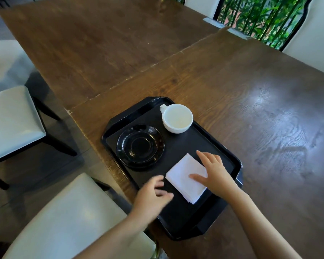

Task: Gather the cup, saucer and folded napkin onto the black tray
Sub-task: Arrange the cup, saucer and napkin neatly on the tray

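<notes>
A black tray point(183, 146) sits at an angle on a dark wooden table point(251, 101), near the table's left edge. All three items lie on it. The white cup point(177, 118) stands upright at the far corner of the tray, its handle pointing to the far left. The black saucer point(140, 146) rests to the near left of the cup, apart from it and with nothing on it. The folded white napkin point(185, 177) lies flat toward the near end of the tray, its corners turned like a diamond, close to the saucer but not touching it.

The right hand point(213, 172) is laid on the right part of the napkin with fingers spread and flat, the thumb pressing on the cloth; it grips nothing. The left hand point(153, 195) is over the tray's near left edge, just beside the napkin's left corner, fingers loosely apart and slightly blurred; whether it touches the tray cannot be told, and it holds nothing.

Pale cushioned chairs point(13, 120) stand to the left of the table, and green plants point(260, 17) show behind dark bars at the far right.
</notes>
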Available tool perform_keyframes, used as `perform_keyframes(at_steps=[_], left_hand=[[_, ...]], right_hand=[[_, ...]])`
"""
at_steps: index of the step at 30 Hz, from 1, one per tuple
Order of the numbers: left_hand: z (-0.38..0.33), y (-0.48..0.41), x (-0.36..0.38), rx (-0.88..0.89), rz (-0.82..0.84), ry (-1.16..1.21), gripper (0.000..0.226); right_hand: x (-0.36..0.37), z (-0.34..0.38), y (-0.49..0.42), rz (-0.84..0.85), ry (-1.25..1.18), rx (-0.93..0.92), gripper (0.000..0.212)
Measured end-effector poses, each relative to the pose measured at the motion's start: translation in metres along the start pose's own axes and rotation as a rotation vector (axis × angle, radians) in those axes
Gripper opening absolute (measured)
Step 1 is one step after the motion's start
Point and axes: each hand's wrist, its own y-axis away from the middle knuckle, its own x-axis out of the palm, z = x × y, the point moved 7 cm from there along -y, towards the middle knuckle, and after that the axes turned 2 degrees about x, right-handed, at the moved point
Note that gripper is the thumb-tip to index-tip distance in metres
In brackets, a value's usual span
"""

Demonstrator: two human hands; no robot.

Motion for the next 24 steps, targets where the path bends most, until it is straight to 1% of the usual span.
perform_keyframes(at_steps=[3, 5, 9, 13, 17, 21, 24], left_hand=[[0.005, 0.0, 0.022, -0.018, -0.007, 0.018, 0.063], [0.003, -0.005, 0.03, 0.007, -0.015, 0.023, 0.064], [0.002, -0.014, 0.036, 0.012, -0.028, 0.009, 0.063], [0.005, -0.021, 0.038, 0.031, -0.02, 0.002, 0.057], [0.005, -0.026, 0.039, 0.049, -0.029, -0.011, 0.055], [0.005, -0.027, 0.04, 0.041, -0.024, -0.017, 0.06], [0.004, -0.026, 0.04, 0.033, 0.019, -0.027, 0.059]], right_hand=[[0.012, -0.004, 0.017, 0.089, 0.037, 0.016, 0.098], [0.016, -0.003, 0.022, 0.087, 0.062, 0.026, 0.1], [0.016, -0.004, 0.026, 0.02, 0.098, 0.056, 0.098], [0.016, -0.005, 0.028, -0.016, 0.114, 0.06, 0.097], [0.015, -0.004, 0.026, -0.014, 0.115, 0.057, 0.097], [0.013, -0.005, 0.025, 0.001, 0.116, 0.064, 0.097], [0.013, -0.005, 0.025, 0.014, 0.098, 0.068, 0.097]])
